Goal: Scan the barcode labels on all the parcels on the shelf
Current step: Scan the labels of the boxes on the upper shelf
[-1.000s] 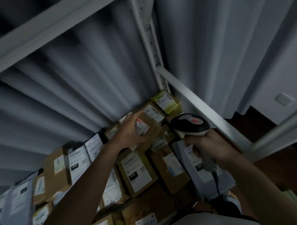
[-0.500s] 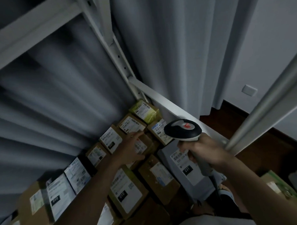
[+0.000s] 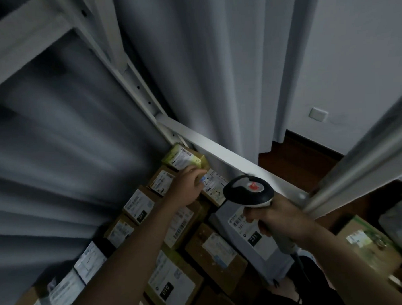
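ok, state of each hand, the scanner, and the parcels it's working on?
left hand: fingers curled onto the yellow parcel, grip unclear
right hand: grips the scanner
scanner: held above the parcels, head facing the labelled small box
grey parcel: lying flat, label up
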